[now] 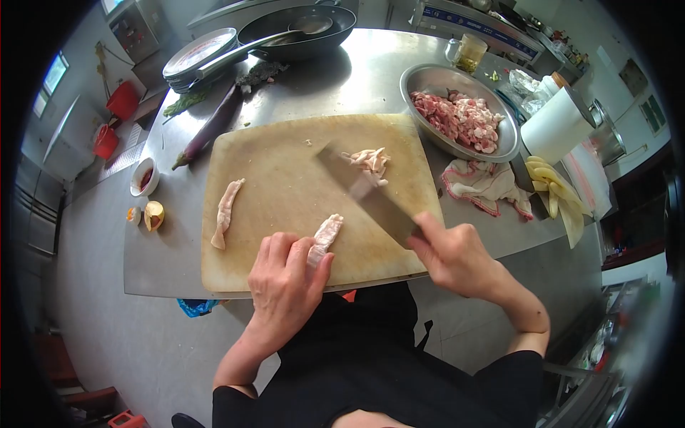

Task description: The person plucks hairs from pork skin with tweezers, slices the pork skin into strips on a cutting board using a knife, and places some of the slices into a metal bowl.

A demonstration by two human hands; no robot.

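Note:
My left hand [285, 282] is closed on a pale strip of meat [327, 235] near the front edge of the cutting board [278, 164]. In my right hand [457, 257] is the handle of a cleaver [374, 203], its wide blade slightly blurred and tilted up to the left above the board. Beyond the blade lies a small heap of cut meat pieces [369, 161], partly hidden by it. Another long strip of meat [227, 214] rests alone on the board's left side.
A steel bowl [509, 135] of chopped meat stands at the back right, near a cloth [485, 187] and a white paper roll [559, 128]. An eggplant [207, 130], stacked plates [201, 53] and a wok [332, 46] with a ladle sit behind left. A small bowl [145, 177] is at left.

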